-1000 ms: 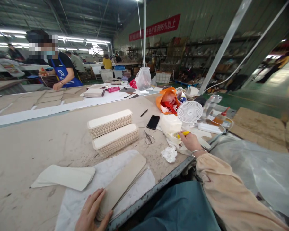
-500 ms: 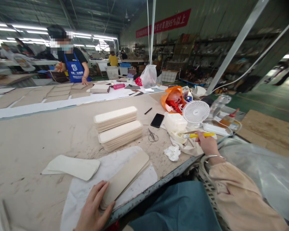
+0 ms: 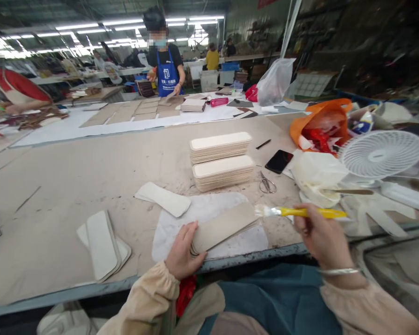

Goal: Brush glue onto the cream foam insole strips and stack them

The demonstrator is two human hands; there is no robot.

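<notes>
In my right hand (image 3: 323,232) is a yellow-handled paintbrush (image 3: 300,212), its pale bristles at the right end of a thin stack of rounded beige panels (image 3: 223,228). Whether the bristles touch the top panel I cannot tell. My left hand (image 3: 185,251) grips the stack's left end, thumb on the near side and fingers on the far side. Under the stack lies a white sheet (image 3: 209,204). Two neat piles of cream-topped panels, a far pile (image 3: 219,142) and a near pile (image 3: 223,172), stand behind it. Loose white panels (image 3: 165,199) lie left of the stack.
More white panels (image 3: 103,246) lie at the left. Scissors (image 3: 267,184), a phone (image 3: 279,161) and a black pen (image 3: 263,144) are right of the piles. A white tub (image 3: 317,172), a fan (image 3: 382,153) and an orange bag (image 3: 321,123) crowd the right. A co-worker (image 3: 165,65) stands across the table.
My right hand has brought the brush from the white tub leftward to the panel stack. The view has swung left. My left hand stays at the stack's end.
</notes>
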